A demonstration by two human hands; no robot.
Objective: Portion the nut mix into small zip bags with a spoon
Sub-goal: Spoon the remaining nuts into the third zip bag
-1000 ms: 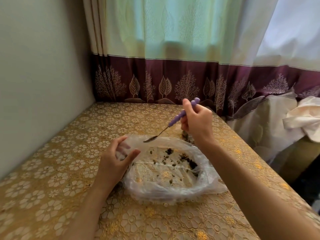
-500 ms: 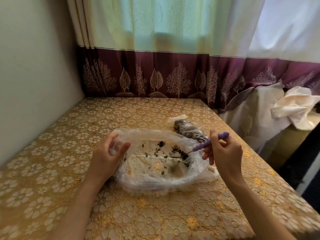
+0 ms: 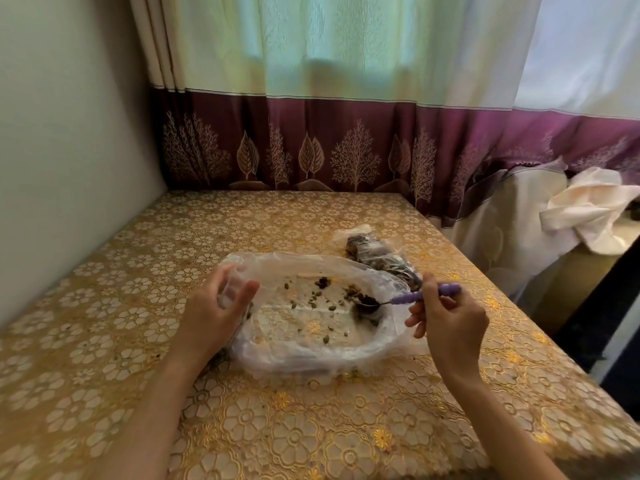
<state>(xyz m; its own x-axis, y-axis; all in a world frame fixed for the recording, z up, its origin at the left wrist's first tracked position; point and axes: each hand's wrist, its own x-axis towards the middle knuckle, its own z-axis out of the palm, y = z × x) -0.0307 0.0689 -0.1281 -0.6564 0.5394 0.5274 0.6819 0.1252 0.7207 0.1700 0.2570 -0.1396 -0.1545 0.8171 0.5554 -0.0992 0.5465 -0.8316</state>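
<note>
Scooping step: the right hand pinches the purple-handled metal spoon, its bowl in the nut mix; the left hand pinches the large clear plastic bag open. Next, probably, carrying the load to the small filled zip bag.

Two bare forearms enter from six o'clock; no sleeve covers either as far as the frame's edge; the left hand and the right hand are ungloved; short, unpainted nails show.

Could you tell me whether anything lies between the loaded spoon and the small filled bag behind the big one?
Only the raised far right rim of the big plastic bag stands between the spoon, held by the right hand, and the small bag. Nothing else visible does.
</note>
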